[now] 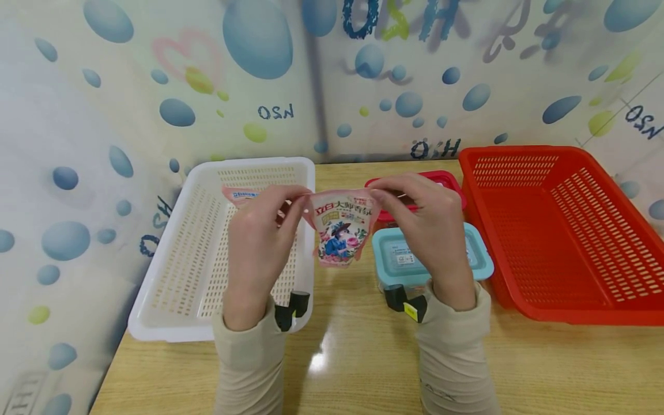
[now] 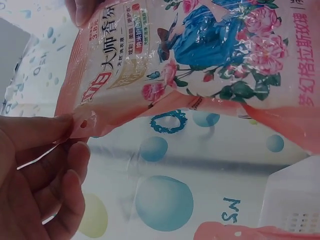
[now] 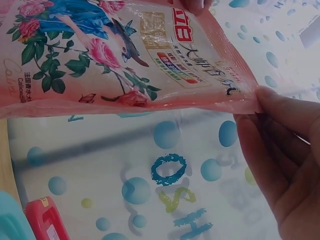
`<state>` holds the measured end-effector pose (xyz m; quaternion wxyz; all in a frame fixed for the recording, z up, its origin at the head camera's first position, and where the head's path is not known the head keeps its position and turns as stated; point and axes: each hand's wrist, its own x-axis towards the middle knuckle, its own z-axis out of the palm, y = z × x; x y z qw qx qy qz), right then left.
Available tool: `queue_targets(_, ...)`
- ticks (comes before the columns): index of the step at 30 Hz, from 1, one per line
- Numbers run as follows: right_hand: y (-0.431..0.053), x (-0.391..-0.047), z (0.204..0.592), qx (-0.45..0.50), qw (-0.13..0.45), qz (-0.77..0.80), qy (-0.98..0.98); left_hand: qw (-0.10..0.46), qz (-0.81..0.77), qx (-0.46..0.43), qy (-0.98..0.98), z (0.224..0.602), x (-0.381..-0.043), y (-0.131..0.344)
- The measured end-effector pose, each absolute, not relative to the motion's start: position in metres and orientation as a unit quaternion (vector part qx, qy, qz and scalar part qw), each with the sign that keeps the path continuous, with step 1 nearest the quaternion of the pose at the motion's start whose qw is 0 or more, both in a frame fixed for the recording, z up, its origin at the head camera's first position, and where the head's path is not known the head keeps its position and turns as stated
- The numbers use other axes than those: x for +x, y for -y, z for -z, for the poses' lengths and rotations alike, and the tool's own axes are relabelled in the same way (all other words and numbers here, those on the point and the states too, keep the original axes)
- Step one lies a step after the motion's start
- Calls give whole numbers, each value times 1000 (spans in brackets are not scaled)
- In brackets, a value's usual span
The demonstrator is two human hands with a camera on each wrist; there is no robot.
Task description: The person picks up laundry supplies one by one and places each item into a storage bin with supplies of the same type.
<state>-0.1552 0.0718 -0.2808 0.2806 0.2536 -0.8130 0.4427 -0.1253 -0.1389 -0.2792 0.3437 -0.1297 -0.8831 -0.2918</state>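
Observation:
A pink laundry detergent pouch (image 1: 339, 227) printed with roses and a figure in blue hangs between both hands above the table. My left hand (image 1: 261, 242) pinches its upper left corner between thumb and forefinger, beside a small punched hole visible in the left wrist view. The opposite top corner is pinched by my right hand (image 1: 430, 225); its thumb and fingertips (image 3: 267, 97) meet on the pouch edge. Behind the left hand, a second pink pouch (image 1: 236, 195) lies in the white basket (image 1: 155, 288), partly hidden.
A lidded container with a light blue lid (image 1: 384, 253) sits below the right hand. Behind it is a red-lidded container (image 1: 456, 181), partly covered by that hand. The large red basket (image 1: 519, 300) stands at the right. Bubble-patterned sheeting (image 1: 321, 86) rises behind the wooden table (image 1: 342, 357).

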Motion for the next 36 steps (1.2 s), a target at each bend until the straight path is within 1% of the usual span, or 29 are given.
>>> queue_targets(14,-69,-154,279,263,272,-446,811,340,304,-120,882,276,-123,141)
queue_targets(28,-65,-152,279,270,264,-456,806,353,306,-111,877,275,-122,148)
queue_targets(36,-59,-150,279,290,259,-455,801,356,316,-100,874,275,-120,157)
